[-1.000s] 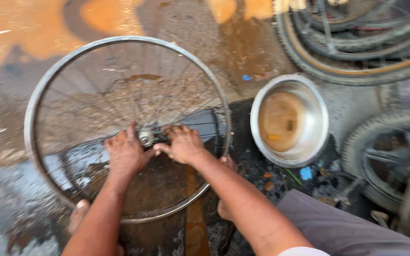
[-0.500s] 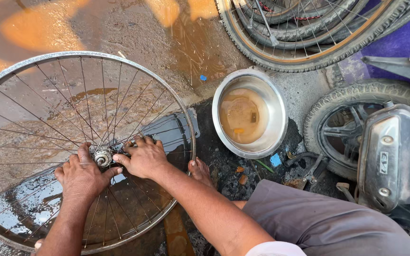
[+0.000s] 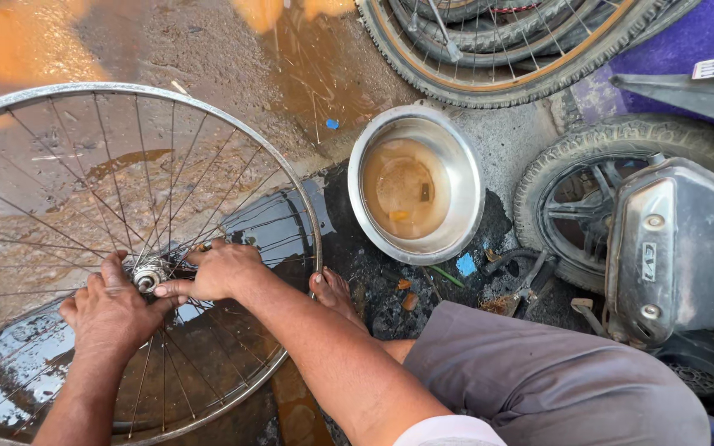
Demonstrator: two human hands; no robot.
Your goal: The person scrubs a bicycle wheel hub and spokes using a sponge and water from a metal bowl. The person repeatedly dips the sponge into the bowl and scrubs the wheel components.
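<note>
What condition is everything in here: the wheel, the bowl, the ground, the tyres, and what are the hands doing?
Spoked wheel: bare rim, no tyre, lying flat.
Hub: both hands on it.
Left hand: bare, gripping beside the hub.
Right hand: bare, fingers at the hub.
Steel bowl: upright, holding murky brown water.
Ground: wet, muddy.
Stacked tyres: lying flat.

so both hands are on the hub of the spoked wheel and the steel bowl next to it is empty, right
Not quite. The head view shows the left hand and right hand at the hub of the spoked wheel, but the steel bowl is not empty: it holds murky brown liquid.
</note>
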